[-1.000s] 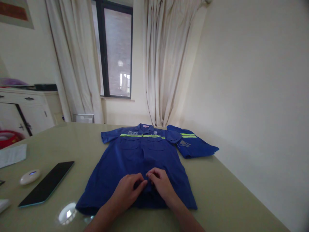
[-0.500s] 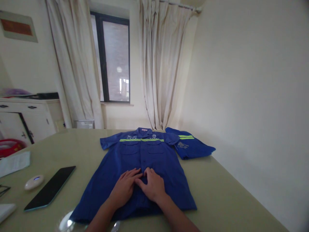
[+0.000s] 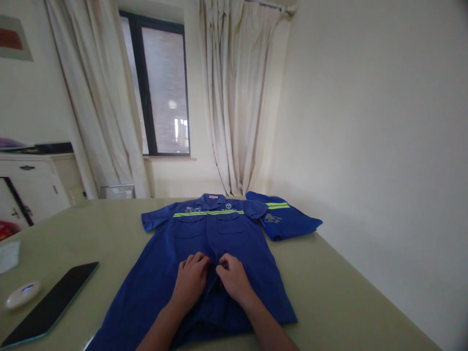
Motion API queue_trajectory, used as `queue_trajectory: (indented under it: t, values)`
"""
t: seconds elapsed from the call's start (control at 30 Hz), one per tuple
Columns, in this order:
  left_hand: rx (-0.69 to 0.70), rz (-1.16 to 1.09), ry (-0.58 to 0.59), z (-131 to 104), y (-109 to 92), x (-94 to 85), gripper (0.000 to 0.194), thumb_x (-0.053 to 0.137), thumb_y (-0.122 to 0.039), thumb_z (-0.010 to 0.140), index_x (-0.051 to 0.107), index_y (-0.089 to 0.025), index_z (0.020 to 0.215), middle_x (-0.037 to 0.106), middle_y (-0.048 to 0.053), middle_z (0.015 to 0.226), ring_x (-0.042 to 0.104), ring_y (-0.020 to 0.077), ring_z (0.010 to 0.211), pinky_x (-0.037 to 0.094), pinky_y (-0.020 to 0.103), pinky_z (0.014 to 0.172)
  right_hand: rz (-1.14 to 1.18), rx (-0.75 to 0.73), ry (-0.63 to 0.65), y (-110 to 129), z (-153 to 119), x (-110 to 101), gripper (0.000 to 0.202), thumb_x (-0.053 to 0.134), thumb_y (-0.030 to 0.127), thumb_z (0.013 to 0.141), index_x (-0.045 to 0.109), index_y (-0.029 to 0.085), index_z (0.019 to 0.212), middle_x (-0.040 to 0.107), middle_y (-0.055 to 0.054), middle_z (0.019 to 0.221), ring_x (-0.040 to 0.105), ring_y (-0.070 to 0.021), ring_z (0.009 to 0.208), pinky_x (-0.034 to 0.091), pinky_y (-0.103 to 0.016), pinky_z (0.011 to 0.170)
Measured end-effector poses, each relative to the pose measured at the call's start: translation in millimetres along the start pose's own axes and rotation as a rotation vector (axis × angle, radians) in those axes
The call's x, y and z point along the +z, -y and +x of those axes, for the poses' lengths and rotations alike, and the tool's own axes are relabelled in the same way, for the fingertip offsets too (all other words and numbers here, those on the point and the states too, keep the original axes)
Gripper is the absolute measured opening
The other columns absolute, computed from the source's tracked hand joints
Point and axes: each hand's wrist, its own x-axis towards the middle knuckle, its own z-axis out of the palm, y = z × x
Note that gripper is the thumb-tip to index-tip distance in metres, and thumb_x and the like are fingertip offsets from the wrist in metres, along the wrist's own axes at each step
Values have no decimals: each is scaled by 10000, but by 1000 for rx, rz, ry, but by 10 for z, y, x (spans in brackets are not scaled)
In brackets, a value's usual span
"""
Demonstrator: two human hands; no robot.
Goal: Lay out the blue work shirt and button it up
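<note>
A blue short-sleeved work shirt [image 3: 190, 226] lies spread face up, collar away from me, with yellow-green stripes across the chest. Both hands are at its front placket, below the chest pockets. My left hand [image 3: 192, 278] is closed with curled fingers on the left side of the placket, pinching the fabric. Just right of it, my right hand [image 3: 234, 278] pinches the placket between thumb and fingers. A small gap separates the hands, with the cloth slightly raised there. Any button between the fingertips is hidden.
Beside the shirt's right sleeve lies a folded blue garment [image 3: 292, 222] on the greenish table [image 3: 329, 287]. At the left are a dark tablet-like slab [image 3: 54, 302], a white oval device [image 3: 24, 295] and paper [image 3: 9, 257]. A wall borders the table's right edge.
My left hand's fingers, stretched flat before, have curled in and closed on the placket. The right hand stays pinched near the same spot. The view has shifted slightly right.
</note>
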Motion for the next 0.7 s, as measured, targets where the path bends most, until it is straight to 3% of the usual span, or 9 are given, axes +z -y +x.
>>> queue_trajectory:
  t: [0.1, 0.2, 0.3, 0.43, 0.57, 0.7]
  values:
    - [157, -126, 140, -58, -26, -84, 261, 492, -246, 948, 717, -297, 1071, 679, 41, 1212, 582, 233, 1130, 394, 388, 972, 304, 118, 64, -34, 77, -68, 122, 549, 152, 750, 632, 186, 833, 595, 46, 629, 548, -114, 489, 389, -225, 512]
    - [149, -196, 200, -72, 18, -149, 177, 609, -273, 879, 732, -301, 1002, 682, 33, 1148, 585, 238, 1094, 403, 366, 956, 383, 150, 76, -52, 86, -72, 120, 622, 190, 732, 668, 168, 841, 588, 52, 617, 510, -97, 471, 350, -217, 479]
    - [94, -281, 184, -61, 45, -133, 136, 573, -191, 850, 692, -237, 898, 672, 32, 1004, 602, 204, 956, 432, 314, 859, 363, 83, 97, -69, 55, -56, 79, 654, 232, 734, 681, 168, 772, 600, 40, 619, 536, -100, 508, 346, -216, 488]
    - [4, -388, 191, -55, 37, -93, 174, 537, -147, 839, 633, -208, 971, 647, 1, 842, 594, 164, 767, 430, 260, 711, 349, 116, 130, -67, 34, -67, 86, 662, 237, 726, 666, 180, 789, 607, 40, 623, 572, -118, 530, 341, -214, 469]
    - [-11, -186, 133, -85, -5, -129, 66, 557, -207, 870, 623, -212, 878, 648, 22, 877, 605, 195, 836, 423, 290, 762, 277, 113, 121, -59, 25, -75, 81, 692, 243, 722, 665, 181, 766, 613, 29, 607, 587, -134, 557, 367, -218, 488]
    - [77, -158, 59, -121, -64, -162, 134, 494, -188, 914, 620, -232, 897, 660, 34, 940, 611, 208, 912, 429, 305, 820, 167, -48, 31, -82, -4, -30, 58, 673, 231, 759, 695, 185, 733, 643, 10, 645, 593, -142, 637, 410, -221, 560]
